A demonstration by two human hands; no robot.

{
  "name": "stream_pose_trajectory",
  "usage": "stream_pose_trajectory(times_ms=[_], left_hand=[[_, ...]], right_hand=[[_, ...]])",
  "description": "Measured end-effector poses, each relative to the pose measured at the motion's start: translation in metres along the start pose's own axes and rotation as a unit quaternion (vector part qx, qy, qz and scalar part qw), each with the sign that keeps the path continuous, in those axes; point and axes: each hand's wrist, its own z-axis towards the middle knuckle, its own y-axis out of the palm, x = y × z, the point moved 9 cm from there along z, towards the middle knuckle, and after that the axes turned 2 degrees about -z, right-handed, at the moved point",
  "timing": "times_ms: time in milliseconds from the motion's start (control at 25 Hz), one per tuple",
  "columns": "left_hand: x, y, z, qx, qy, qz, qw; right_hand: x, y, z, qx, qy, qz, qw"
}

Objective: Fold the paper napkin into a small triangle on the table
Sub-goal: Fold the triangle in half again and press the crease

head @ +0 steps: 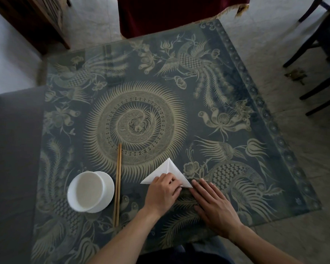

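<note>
left hand (161,191) curled on napkin (170,168); right hand (213,204) flat beside.

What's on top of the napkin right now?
The left hand lies on the near part of the napkin, fingers bent. The paper beneath it is hidden, so pinch or press cannot be told. The right hand lies flat on the table by its right corner.

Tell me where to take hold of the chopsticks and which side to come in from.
Pinch the chopsticks together at their near ends, coming from above and the right. They lie flat, side by side, and the bowl crowds their left side mid-length; the near ends stick out past it. The left hand is nearest, but it holds the napkin.
</note>
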Motion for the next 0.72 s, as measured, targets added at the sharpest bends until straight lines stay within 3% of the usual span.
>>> stream_pose_trajectory(times_ms=[440,720], left_hand=[[0.003,0.002,-0.003,-0.020,0.022,0.021,0.999],[-0.021,-0.012,-0.016,0.001,-0.001,0.039,0.999]], right_hand=[[-0.001,-0.009,-0.001,0.008,0.004,0.036,0.999],[-0.007,-0.019,0.010,0.016,0.039,-0.011,0.999]])
